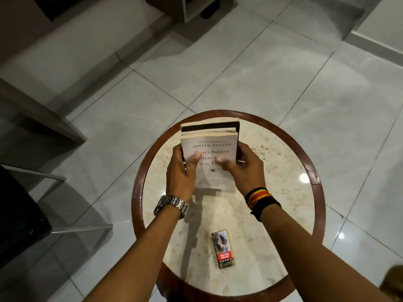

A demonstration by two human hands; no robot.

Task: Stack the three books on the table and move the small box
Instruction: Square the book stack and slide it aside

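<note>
Both hands clasp the stack of books [209, 147] above the round desk [283, 153]: left hand [182, 171] on its left edge, right hand [246, 168] on its right. The small box [222, 249] lies flat nearer the person.

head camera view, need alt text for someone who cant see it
Two bare hands, left hand and right hand, grip a stack of books by its sides above a round marble table, a white cover on top. A small box lies flat on the table nearer the person, untouched.
</note>
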